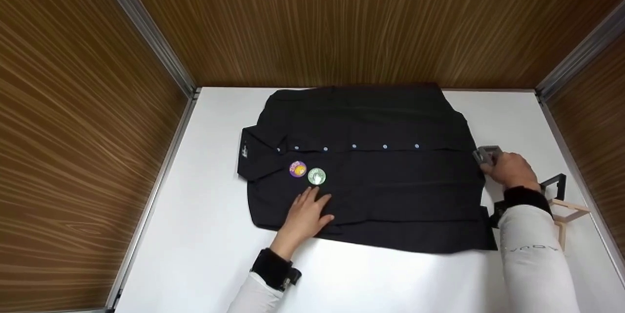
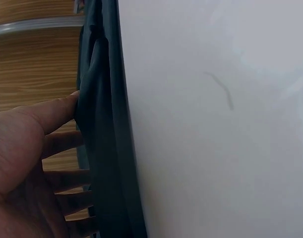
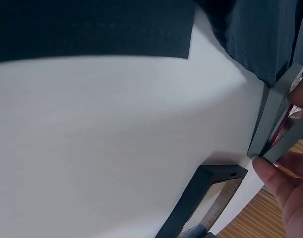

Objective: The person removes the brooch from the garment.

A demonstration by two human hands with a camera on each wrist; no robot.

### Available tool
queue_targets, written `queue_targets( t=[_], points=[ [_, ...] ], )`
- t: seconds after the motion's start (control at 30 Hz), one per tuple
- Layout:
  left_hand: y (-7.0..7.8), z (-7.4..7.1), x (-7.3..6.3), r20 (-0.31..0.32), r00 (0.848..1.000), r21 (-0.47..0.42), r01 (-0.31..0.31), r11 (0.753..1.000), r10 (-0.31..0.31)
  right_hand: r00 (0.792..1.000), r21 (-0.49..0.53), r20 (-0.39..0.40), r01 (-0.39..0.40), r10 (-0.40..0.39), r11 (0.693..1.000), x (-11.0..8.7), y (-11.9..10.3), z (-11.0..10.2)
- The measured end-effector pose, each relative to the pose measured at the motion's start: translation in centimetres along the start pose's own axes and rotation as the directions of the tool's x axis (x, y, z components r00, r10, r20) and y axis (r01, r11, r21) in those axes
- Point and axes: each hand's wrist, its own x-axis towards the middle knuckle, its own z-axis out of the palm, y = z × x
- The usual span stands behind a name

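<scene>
A black button-up shirt (image 1: 390, 181) lies spread flat, collar to the left and hem to the right. Two round badges sit on its upper front: a purple one with a yellow middle (image 1: 298, 169) and a green-and-white one (image 1: 317, 176). My left hand (image 1: 305, 215) rests on the shirt with fingers spread, fingertips just below the green badge. At the hem, my right hand (image 1: 512, 170) grips a small grey frame (image 1: 487, 153). In the right wrist view, thumb and fingers pinch this grey frame (image 3: 276, 114) by its edges, close to the shirt (image 3: 255, 39).
Right of the shirt, partly behind the right forearm, stand a black frame (image 1: 561, 187) and light wooden frames (image 1: 571, 213). The white table (image 1: 195, 235) is enclosed by wood-grain panels (image 1: 317, 25) at the back and both sides.
</scene>
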Motion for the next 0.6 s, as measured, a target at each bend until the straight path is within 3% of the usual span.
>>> queue_targets(
  t=[0.27, 0.6],
  points=[
    [0.06, -0.01, -0.08, 0.004, 1.0, -0.009, 0.002, 1.0, -0.002, 0.999, 0.007, -0.011, -0.05, 0.05, 0.999, -0.25, 0.1, -0.2],
    [-0.04, 0.2, -0.02, 0.001, 1.0, -0.008, 0.007, 1.0, -0.007, 0.97, 0.099, 0.014, -0.241, 0.241, 0.965, -0.79, -0.51, -0.71]
  ],
)
